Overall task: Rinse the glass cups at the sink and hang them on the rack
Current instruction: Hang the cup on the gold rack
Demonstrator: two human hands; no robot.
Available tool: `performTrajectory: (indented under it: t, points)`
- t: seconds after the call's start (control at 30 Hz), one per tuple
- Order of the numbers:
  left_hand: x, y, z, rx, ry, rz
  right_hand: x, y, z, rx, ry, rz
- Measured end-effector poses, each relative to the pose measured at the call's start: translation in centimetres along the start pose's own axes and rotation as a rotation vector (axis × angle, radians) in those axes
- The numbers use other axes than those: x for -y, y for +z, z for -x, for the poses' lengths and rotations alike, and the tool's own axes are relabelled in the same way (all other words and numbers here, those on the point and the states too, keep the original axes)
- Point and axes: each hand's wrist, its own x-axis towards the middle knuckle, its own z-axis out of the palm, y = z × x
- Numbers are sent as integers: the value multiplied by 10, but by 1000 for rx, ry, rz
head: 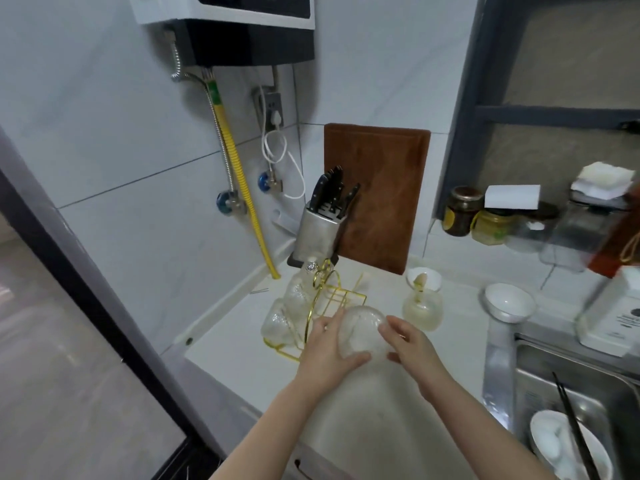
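1. The white counter (239, 341) is bounded on the left by a tiled wall and a dark-framed edge, and on the right by the steel sink (540, 382); a bare strip of counter lies in front of the gold wire rack (332, 299), toward the near edge.
2. Behind the rack, a knife block (317, 233) and a brown cutting board (375, 195) are stood against the wall, so room at the back is narrow.
3. To the right of the rack, a glass carafe (422, 310) with a small white cup on top and a white bowl (507, 301) are set near the sink's rim.
4. In the sink, a white dish (550, 441) with black chopsticks (573, 427) across it is seen.
5. Two glass cups (280, 313) are already hung on the rack's left side.
6. A textured glass cup (363, 332) is held just in front of the rack, above the counter, its base turned toward the camera.
7. The left hand (325, 355) is curled round the cup's left side, thumb beneath.
8. The right hand (412, 348) grips the cup's right side with bent fingers.
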Motion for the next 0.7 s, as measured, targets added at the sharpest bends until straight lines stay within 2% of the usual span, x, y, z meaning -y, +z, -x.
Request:
performTrajectory:
  t: [0.1,0.3,0.47,0.6,0.7]
  points:
    - [-6,7,-22,0,-22,64,3,-10,-32,-16,-53,72]
    - [-19,21,-62,-26,-132,168,13,-21,-100,-82,-20,58]
    - [-13,27,-85,-45,-115,65,10,-17,-145,37,-47,75]
    - [-1,34,-93,-18,-170,-83,-3,-10,-171,147,-27,98]
    - [4,41,-98,-23,-226,-82,-14,-3,-185,180,-2,83]
